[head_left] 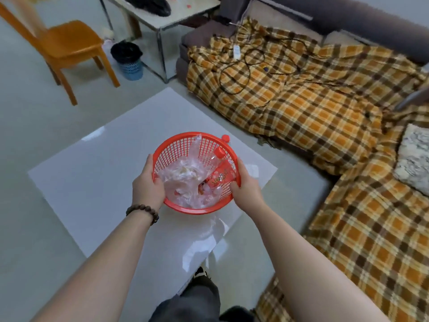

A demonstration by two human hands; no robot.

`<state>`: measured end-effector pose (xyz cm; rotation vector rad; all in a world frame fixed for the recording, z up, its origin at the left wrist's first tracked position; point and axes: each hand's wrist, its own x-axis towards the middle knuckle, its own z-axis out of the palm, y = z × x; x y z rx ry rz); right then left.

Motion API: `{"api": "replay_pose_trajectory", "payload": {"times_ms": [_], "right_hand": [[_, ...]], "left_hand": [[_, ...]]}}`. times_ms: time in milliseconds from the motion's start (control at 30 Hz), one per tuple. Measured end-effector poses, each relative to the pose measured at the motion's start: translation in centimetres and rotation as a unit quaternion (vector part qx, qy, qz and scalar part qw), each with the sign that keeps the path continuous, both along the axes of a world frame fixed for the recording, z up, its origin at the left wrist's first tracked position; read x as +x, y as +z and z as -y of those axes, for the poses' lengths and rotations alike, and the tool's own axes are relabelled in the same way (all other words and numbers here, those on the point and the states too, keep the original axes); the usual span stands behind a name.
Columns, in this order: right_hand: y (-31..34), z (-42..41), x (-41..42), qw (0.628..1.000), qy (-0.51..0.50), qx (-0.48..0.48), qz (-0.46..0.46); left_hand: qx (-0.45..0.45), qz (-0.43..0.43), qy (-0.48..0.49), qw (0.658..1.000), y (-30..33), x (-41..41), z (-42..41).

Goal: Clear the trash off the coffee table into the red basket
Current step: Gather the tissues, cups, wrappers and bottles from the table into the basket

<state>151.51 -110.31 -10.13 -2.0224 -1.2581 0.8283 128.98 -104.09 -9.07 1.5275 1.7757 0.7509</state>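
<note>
1. The step in hand looks like the close of the clearing: the red basket [183, 145] sits on or just above the coffee table [97, 177], near its right edge, and already holds the trash.
2. The left hand [148, 182] clasps the basket's left rim, thumb outside and fingers curled over the edge into the mesh. The right hand [246, 182] clasps the right rim the same way. Both grips are closed on the rim and hold nothing else.
3. Inside lie crumpled clear plastic bags [183, 180] and a plastic bottle [220, 170] with a red label and red cap, leaning against the right wall.
4. One red bottle cap [225, 137] sits just beyond the basket's far rim, on the table. By this judgement it is the last piece to collect.
5. The next move likely calls for freeing one hand to pinch that cap while the other steadies the basket.
6. The basket is round, rigid lattice plastic with a smooth rolled rim. The bags are thin, wrinkled and light, so they could spring out if it tilts. The tabletop is white, glossy and flat.
</note>
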Motion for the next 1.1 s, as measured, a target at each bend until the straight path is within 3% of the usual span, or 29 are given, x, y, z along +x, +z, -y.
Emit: {"api": "replay_pose_trajectory", "payload": {"times_ms": [267, 567, 767, 867, 967, 1100], "right_hand": [[-1.5, -8.5, -3.6, 0.985, 0.174, -0.012, -0.005], [-3.4, -13.4, -4.9, 0.919, 0.386, -0.051, -0.07], [-6.0, -14.7, -3.6, 0.872, 0.471, -0.097, -0.09], [-8.1, -14.7, -3.1, 0.867, 0.461, -0.145, -0.123], [-11.3, -14.8, -2.0, 0.874, 0.475, -0.097, -0.036], [-16.0, -15.6, -0.6, 0.846, 0.508, -0.061, 0.151]], "left_hand": [[-0.011, -0.022, 0.192, 0.981, -0.7, -4.1, -0.5], [-0.018, -0.075, 0.372, 0.925, -0.3, -2.5, 4.0], [-0.041, -0.124, 0.433, 0.892, -0.7, 0.6, 6.1], [-0.073, -0.137, 0.45, 0.88, -1.5, 0.7, 7.5], [-0.101, -0.148, 0.474, 0.862, -2.5, 1.0, 9.5], [-0.138, -0.172, 0.49, 0.843, -4.4, 1.5, 12.6]]}}
